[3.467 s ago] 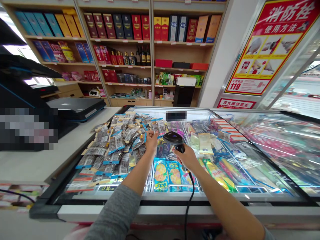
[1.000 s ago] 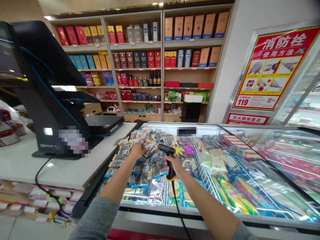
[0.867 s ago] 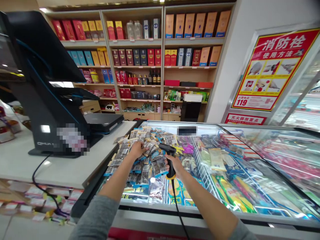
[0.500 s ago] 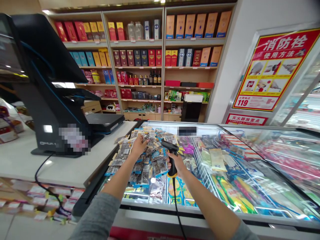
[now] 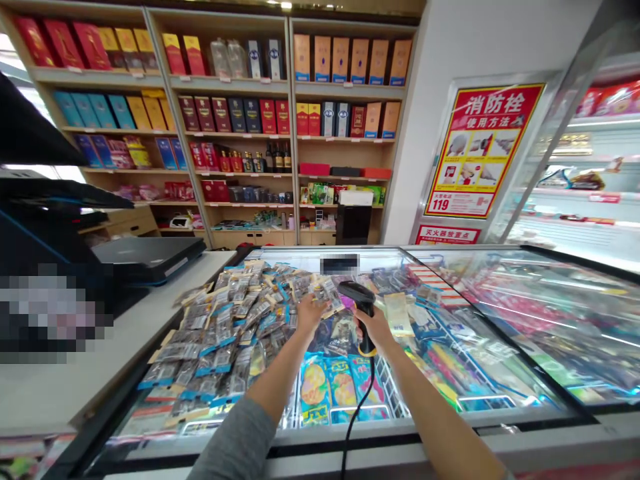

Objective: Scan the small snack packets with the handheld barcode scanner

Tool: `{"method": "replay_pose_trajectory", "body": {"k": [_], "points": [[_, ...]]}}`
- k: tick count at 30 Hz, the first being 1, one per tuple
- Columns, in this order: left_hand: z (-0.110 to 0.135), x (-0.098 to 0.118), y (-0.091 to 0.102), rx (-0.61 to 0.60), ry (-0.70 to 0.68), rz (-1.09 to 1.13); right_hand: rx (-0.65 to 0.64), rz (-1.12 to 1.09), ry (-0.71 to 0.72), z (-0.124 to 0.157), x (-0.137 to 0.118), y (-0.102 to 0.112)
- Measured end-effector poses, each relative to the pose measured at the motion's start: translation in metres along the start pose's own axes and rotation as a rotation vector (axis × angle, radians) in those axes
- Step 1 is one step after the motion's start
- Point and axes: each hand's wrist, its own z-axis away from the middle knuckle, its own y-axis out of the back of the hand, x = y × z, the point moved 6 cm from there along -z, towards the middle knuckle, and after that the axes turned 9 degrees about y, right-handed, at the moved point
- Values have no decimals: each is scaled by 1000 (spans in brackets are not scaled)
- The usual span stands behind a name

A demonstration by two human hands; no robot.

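Silver packets (image 5: 225,327) with blue tags lie heaped over the left half of a glass-topped freezer (image 5: 345,432). Our left hand (image 5: 311,315) reaches their right edge, fingers spread and touching the packets; we cannot tell whether it pinches one. Our right hand (image 5: 376,328) sits just beside it, closed around the handle of a black barcode scanner (image 5: 356,291), whose head leans toward the left hand and whose black cord (image 5: 356,407) drops over the front of the freezer. The pile's left side runs along a white counter (image 5: 100,360), while a stretch of glass lies open to the right of the scanner. Colourful bags (image 5: 315,393) lie near the front, below our wrists. Both forearms reach forward and inward from the bottom of the view, the left in a grey sleeve (image 5: 233,447).
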Motion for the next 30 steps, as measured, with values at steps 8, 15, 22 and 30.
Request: {"method": "replay_pose_trajectory", "body": {"k": [8, 15, 22, 30], "points": [[-7, -7, 8, 53, -103, 77, -111, 284, -44, 17, 9, 16], [1, -7, 9, 118, -103, 25, -56, 329, -16, 24, 12, 19], [3, -8, 9, 92, -110, 37, -113, 466, -34, 28, 9, 15], [1, -12, 12, 108, -99, 59, -173, 484, -66, 31, 5, 13]]}}
